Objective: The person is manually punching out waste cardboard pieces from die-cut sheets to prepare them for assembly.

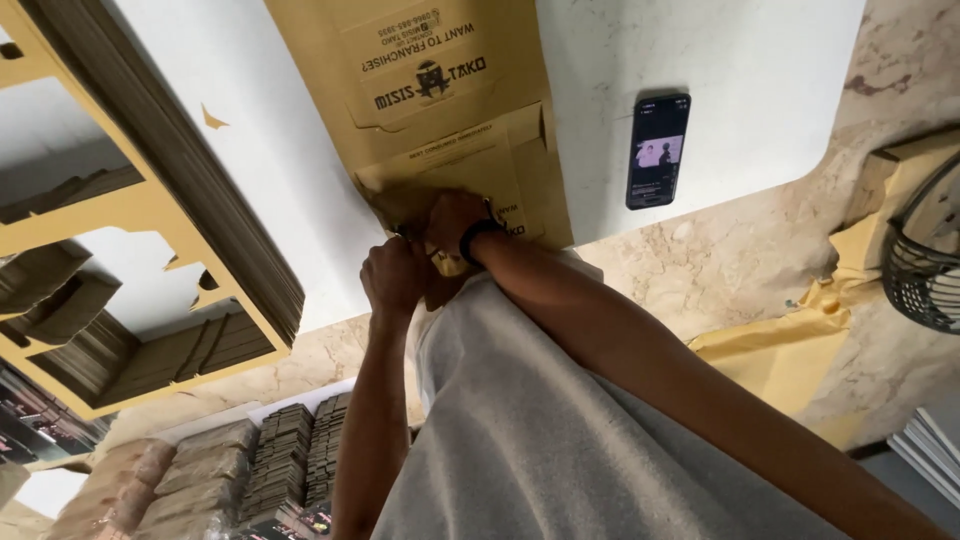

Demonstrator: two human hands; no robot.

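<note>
A flat brown cardboard box blank [440, 110] with dark printing lies on the white table [700, 70], reaching to its near edge. My right hand [452, 218], with a black band on the wrist, presses on a folded flap at the blank's near end. My left hand [395, 275] is closed in a fist just below it, gripping the edge of the same cardboard at the table's rim. My grey shirt fills the lower middle and hides what lies under the hands.
A black phone [657, 150] with a lit screen lies on the table, right of the blank. A tall stack of cut cardboard sheets [150, 200] stands at the left. Bundles of folded cardboard [260, 460] sit below. A fan grille [925, 265] and cardboard scraps [790, 350] lie on the marble floor.
</note>
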